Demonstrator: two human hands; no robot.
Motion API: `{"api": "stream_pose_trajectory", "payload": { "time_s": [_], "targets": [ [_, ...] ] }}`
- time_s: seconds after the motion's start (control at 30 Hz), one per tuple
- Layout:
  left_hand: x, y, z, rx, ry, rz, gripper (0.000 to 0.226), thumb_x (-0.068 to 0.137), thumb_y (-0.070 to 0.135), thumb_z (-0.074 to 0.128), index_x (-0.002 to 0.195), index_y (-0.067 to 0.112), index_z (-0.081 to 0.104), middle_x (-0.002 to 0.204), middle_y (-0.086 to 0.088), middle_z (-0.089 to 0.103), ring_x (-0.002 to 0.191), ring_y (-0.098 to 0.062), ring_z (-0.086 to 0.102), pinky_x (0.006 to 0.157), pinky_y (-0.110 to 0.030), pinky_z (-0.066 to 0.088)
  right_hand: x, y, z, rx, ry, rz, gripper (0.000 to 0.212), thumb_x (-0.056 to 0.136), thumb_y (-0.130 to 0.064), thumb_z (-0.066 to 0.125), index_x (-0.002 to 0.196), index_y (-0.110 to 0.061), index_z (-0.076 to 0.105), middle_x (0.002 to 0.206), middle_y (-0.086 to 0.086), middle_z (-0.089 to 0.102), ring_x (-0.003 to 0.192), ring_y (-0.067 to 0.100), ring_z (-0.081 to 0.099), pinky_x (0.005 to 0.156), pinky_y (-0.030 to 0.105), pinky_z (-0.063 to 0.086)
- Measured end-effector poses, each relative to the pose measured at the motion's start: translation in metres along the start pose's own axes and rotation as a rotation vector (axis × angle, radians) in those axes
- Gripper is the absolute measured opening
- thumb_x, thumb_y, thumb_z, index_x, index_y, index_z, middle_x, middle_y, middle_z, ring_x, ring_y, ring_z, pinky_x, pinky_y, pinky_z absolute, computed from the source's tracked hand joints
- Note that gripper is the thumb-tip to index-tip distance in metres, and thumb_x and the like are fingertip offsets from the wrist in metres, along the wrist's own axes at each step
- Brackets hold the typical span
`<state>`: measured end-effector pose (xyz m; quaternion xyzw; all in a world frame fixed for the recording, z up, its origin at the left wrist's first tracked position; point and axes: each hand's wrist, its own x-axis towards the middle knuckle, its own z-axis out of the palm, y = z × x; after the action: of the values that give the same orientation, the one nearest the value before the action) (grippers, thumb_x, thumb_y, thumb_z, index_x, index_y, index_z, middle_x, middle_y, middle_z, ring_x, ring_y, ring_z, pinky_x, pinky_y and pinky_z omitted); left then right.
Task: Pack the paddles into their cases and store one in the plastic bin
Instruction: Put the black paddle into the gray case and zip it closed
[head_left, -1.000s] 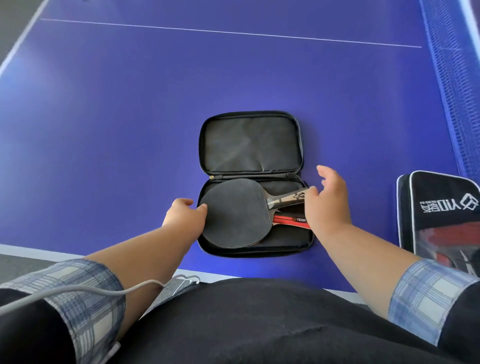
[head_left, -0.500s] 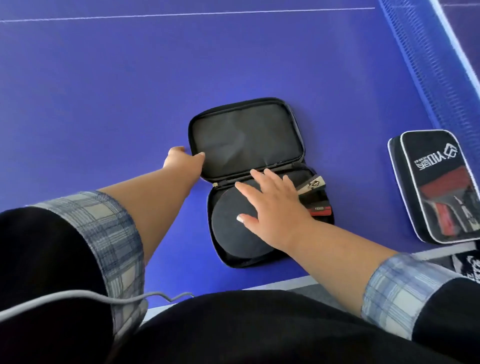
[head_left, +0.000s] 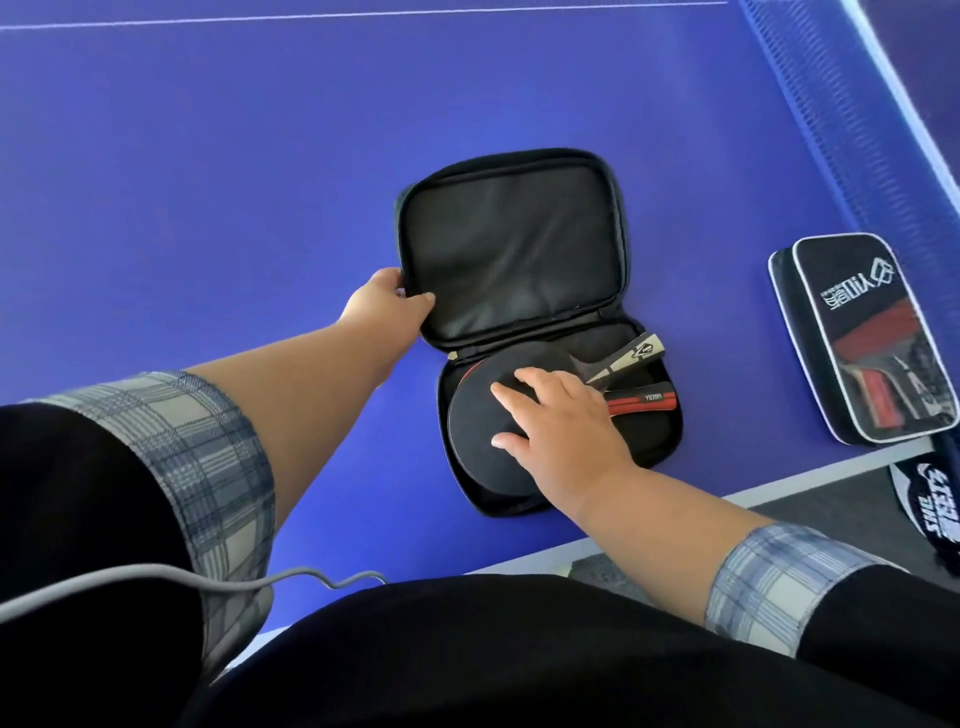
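Observation:
An open black zip case (head_left: 511, 260) lies on the blue table. Its lower half holds two stacked paddles: a black-faced one (head_left: 475, 431) on top with a grey handle (head_left: 631, 356), and one with a red-and-black handle (head_left: 641, 402) beneath. My right hand (head_left: 558, 421) presses flat on the top paddle's face, fingers straight. My left hand (head_left: 387, 304) pinches the left rim of the raised lid. A second case (head_left: 862, 338), closed, with a clear window showing a red paddle, lies at the right.
The blue net (head_left: 852, 104) runs along the upper right. The table's white front edge (head_left: 810, 475) passes just below the cases. A black bag with white lettering (head_left: 932, 512) lies below that edge at far right. A grey cable (head_left: 218, 579) crosses my lap.
My left hand moved from the case's lower left rim up to the lid's edge and gripped it. My right hand left the handles and settled flat on the top paddle.

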<state>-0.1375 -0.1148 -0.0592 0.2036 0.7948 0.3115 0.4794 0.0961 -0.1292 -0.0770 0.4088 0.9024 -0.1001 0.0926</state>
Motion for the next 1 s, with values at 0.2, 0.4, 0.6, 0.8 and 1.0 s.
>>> {"api": "stream_pose_trajectory", "payload": {
  "time_s": [0.2, 0.4, 0.6, 0.8, 1.0],
  "targets": [
    [-0.058, 0.001, 0.009, 0.192, 0.013, 0.242, 0.016, 0.091, 0.03, 0.054, 0.104, 0.037, 0.05, 0.086, 0.01, 0.062, 0.063, -0.017, 0.058, 0.05, -0.028, 0.047, -0.008, 0.002, -0.004, 0.043, -0.031, -0.049, 0.059, 0.096, -0.047, 0.053, 0.149, -0.023, 0.042, 0.156, 0.0, 0.038, 0.141, 0.024, 0.035, 0.11, 0.044, 0.034],
    [-0.115, -0.032, 0.031, 0.878, -0.058, 0.7, 0.058, 0.084, 0.023, 0.067, 0.136, 0.04, 0.049, 0.139, 0.014, 0.052, 0.12, -0.017, 0.052, 0.091, -0.031, 0.045, -0.024, 0.013, -0.002, -0.078, -0.159, -0.111, 0.05, 0.097, -0.037, 0.042, 0.13, -0.006, 0.062, 0.136, 0.021, 0.059, 0.126, 0.044, 0.052, 0.108, 0.05, 0.038],
    [-0.133, -0.065, 0.06, 1.163, -0.085, 0.705, 0.069, 0.094, 0.042, 0.056, 0.153, 0.044, 0.021, 0.161, 0.011, 0.024, 0.149, -0.016, 0.019, 0.119, -0.035, 0.018, -0.066, 0.038, -0.009, -0.053, -0.257, -0.327, 0.047, 0.099, -0.035, 0.042, 0.141, -0.017, 0.053, 0.145, 0.01, 0.054, 0.133, 0.031, 0.049, 0.11, 0.045, 0.041],
    [-0.143, -0.078, 0.081, 1.276, -0.051, 0.569, 0.075, 0.098, 0.041, 0.049, 0.155, 0.042, 0.0, 0.166, 0.003, 0.001, 0.152, -0.023, 0.002, 0.121, -0.039, 0.011, -0.093, 0.06, -0.028, 0.312, 0.006, -0.477, 0.038, 0.093, -0.034, 0.041, 0.109, -0.023, 0.073, 0.094, -0.003, 0.073, 0.085, 0.023, 0.069, 0.07, 0.038, 0.056],
    [-0.145, -0.095, 0.092, 1.297, -0.061, 0.563, 0.071, 0.101, 0.045, 0.04, 0.156, 0.039, -0.005, 0.166, -0.005, -0.007, 0.152, -0.028, -0.004, 0.121, -0.042, 0.011, -0.034, 0.056, -0.039, 0.211, 0.083, -0.294, 0.047, 0.093, -0.033, 0.06, 0.138, -0.022, 0.056, 0.146, 0.007, 0.049, 0.138, 0.029, 0.039, 0.115, 0.047, 0.031]
  ]
}}
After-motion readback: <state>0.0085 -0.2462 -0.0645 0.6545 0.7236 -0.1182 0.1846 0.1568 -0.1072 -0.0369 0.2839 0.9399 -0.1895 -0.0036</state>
